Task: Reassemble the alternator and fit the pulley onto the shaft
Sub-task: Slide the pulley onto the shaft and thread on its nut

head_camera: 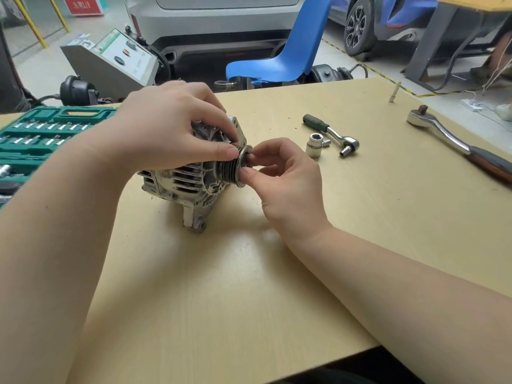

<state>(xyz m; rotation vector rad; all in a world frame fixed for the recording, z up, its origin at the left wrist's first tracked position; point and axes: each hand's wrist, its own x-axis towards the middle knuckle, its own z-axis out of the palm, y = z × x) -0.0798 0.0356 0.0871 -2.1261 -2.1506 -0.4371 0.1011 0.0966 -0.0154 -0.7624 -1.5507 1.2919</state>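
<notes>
A worn silver alternator lies on its side on the beige table, shaft end pointing right. The grooved pulley sits on that end. My left hand covers the top of the housing, fingers curled over it and thumb tip pressing the pulley's rim. My right hand comes in from the right and pinches the pulley's outer face between thumb and forefinger. The shaft tip and any nut are hidden behind my fingers.
A small green-handled ratchet and a loose chrome socket lie right of the alternator. A large ratchet lies at the far right edge. An open green socket case sits at the left. A blue chair stands beyond the table.
</notes>
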